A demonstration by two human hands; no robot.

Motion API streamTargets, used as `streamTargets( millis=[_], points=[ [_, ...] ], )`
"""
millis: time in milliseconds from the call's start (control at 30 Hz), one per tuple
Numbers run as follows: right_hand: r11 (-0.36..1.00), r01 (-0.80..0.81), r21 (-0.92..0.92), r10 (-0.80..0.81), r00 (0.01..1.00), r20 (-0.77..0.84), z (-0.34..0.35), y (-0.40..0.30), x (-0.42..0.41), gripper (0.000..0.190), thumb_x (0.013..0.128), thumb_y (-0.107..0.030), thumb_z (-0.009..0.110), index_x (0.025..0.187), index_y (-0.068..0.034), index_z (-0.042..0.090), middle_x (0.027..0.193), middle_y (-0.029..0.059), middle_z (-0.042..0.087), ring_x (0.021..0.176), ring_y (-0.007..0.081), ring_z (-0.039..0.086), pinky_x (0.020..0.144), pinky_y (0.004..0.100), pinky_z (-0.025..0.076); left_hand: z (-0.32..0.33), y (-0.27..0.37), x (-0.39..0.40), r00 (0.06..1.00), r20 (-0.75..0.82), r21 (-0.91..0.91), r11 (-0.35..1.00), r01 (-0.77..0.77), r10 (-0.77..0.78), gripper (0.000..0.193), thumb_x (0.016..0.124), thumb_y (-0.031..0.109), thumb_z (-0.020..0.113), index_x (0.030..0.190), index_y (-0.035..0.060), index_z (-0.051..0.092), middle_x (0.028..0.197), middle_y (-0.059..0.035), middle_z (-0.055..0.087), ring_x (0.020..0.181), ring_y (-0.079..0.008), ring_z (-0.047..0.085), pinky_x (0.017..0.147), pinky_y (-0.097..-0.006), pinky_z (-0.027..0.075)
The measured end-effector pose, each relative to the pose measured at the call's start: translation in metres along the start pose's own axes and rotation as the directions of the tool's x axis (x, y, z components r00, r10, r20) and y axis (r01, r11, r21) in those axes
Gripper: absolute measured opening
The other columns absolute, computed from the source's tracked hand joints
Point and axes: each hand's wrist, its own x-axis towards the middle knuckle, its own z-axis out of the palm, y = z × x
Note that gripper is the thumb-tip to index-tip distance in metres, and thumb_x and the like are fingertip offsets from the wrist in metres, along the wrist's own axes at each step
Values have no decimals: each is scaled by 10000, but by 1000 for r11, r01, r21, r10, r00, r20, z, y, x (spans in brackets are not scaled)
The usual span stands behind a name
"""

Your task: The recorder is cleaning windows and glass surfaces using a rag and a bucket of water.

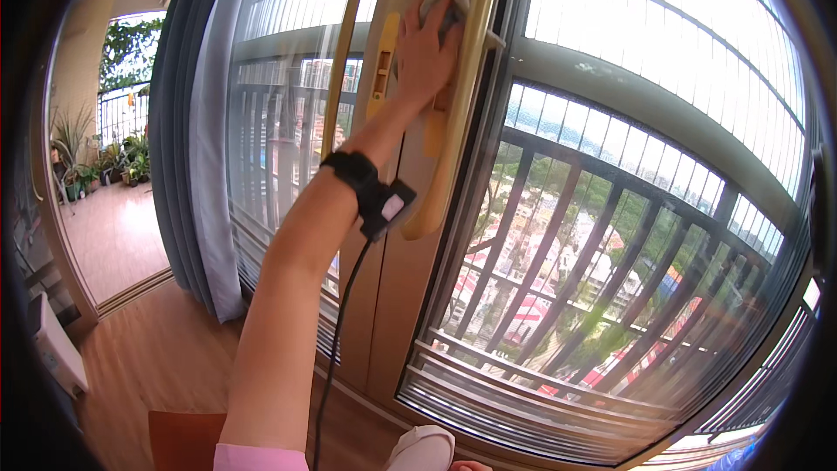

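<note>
My left hand (426,62) reaches up and presses a bunched grey cloth (454,0) against the brown metal frame of a sliding glass door (399,288). Its fingers lie over the cloth, beside a long yellowish pull handle (428,209). To the left of the hand is a yellowish recessed latch plate (383,65). A black strap with a small device (389,209) is around the wrist, and a black cable hangs from it. My right hand is not clearly in view; a sliver of skin shows at the bottom edge, too little to identify.
Glass panes (588,209) flank the frame, with dark balcony railings outside. Grey curtains (180,144) hang at the left, near a doorway to potted plants (124,163). Below are a wooden floor (157,353), a reddish-brown surface (186,438) and a pale rounded object (424,450), perhaps a slipper.
</note>
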Motion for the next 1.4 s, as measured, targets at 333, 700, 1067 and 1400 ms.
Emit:
streamTargets(
  millis=[333, 700, 1067, 1400],
  points=[
    [986, -164, 5, 164, 986, -31, 3, 3, -33, 189, 897, -52, 554, 1014, -6, 695, 774, 56, 684, 661, 121, 645, 566, 260, 527, -55, -15, -116, 943, 280, 27, 980, -196, 180, 350, 805, 11, 613, 1125, 153, 635, 1311, -95, 496, 1129, -369, 463, 933, -448, 411],
    [713, 425, 557, -504, 864, -14, 88, -208, 93, 430, 976, -96, 510, 1389, -46, 402, 1336, 96, 508, 1129, 183, 556, 923, 309, 477, -180, 178, -284, 566, 809, -254, 774, 579, -158, 326, 867, 149, 583, 1160, 14, 537, 1230, -194, 496, 1039, -377, 569, 928, -433, 449],
    [207, 978, -14, -929, 192, -318, 50, -604, 178, 375, 944, -251, 577, 1182, 37, 596, 1048, 87, 648, 909, 126, 587, 814, 279, 461, -105, 100, -161, 988, 155, 242, 970, -16, -22, 740, 888, 358, 615, 1452, 22, 272, 1198, -205, 511, 962, -323, 574, 773, -388, 482],
    [-281, 124, -952, -924, -304, 234, 150, -763, 176, 330, 917, -169, 485, 1199, -51, 612, 1376, 125, 461, 1313, 286, 397, 1165, 436, 215, -78, 93, -189, 902, 267, -70, 927, 369, -340, 568, 983, 248, 462, 1484, 111, 233, 966, -179, 644, 671, -387, 610, 577, -454, 482]
  ],
)
